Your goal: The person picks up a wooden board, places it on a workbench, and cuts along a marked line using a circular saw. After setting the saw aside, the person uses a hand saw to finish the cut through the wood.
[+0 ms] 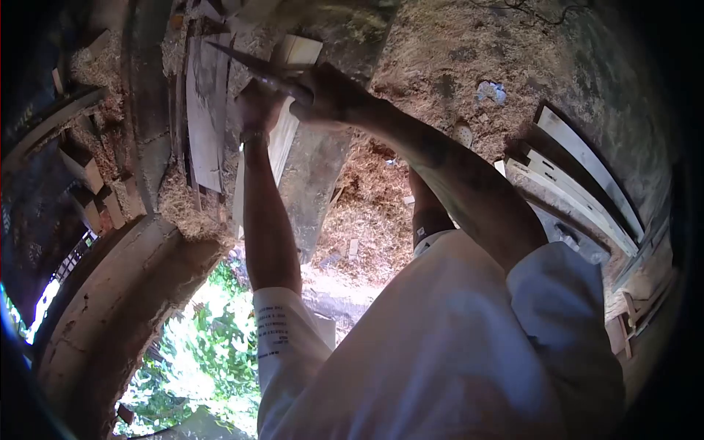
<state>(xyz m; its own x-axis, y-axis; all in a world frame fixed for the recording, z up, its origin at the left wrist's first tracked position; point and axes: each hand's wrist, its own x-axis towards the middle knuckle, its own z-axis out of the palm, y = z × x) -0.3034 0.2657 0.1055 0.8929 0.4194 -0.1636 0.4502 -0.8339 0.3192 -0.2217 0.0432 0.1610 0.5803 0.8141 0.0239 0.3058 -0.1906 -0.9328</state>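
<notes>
A handsaw [273, 75] with a long, tapering blade slants across the top of the view, its narrow tip pointing up and left. My right hand [328, 95] is closed round its handle end. Close beside the blade, my left hand [259, 106] grips a pale wooden board [283, 143], its fingers partly hidden and dim. The board lies lengthwise on a grey work surface [317, 172]. Where the teeth meet the wood cannot be made out.
Another long plank [207, 110] lies left of my hands, with a wood block [301, 51] beyond them. Wood shavings [374, 213] cover the ground. More boards [587, 172] lie at the right, and short offcuts [82, 167] at the left. A thick, curved ledge [110, 293] borders bright greenery.
</notes>
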